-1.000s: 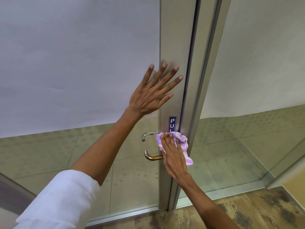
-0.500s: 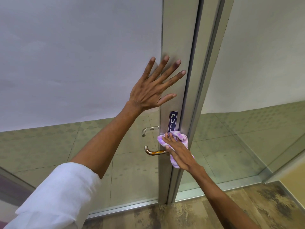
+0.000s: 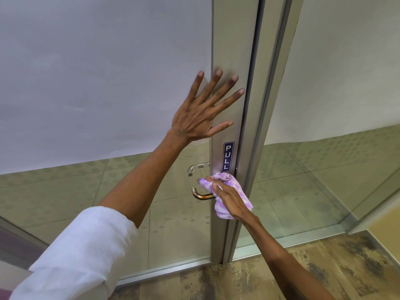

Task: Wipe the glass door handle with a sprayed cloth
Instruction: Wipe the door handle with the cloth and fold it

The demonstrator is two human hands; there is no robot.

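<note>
A curved metal door handle (image 3: 200, 196) sticks out from the metal stile of a glass door (image 3: 229, 50), just below a blue PULL sticker (image 3: 227, 156). My right hand (image 3: 232, 199) presses a purple and white cloth (image 3: 228, 178) flat against the stile where the handle joins it, so that end of the handle is hidden. My left hand (image 3: 200, 113) lies flat on the door above, fingers spread, partly on the frosted glass and partly on the stile. It holds nothing.
A second handle (image 3: 195, 167) shows through the glass on the far side. A fixed glass panel (image 3: 324, 83) stands to the right of the door frame. Brown patterned floor (image 3: 281, 278) lies at the bottom, a yellow wall corner (image 3: 387, 221) at the right.
My right hand has slid the cloth a little to the left over the handle's root, and the wrist has turned more sideways. My left hand stays flat on the door.
</note>
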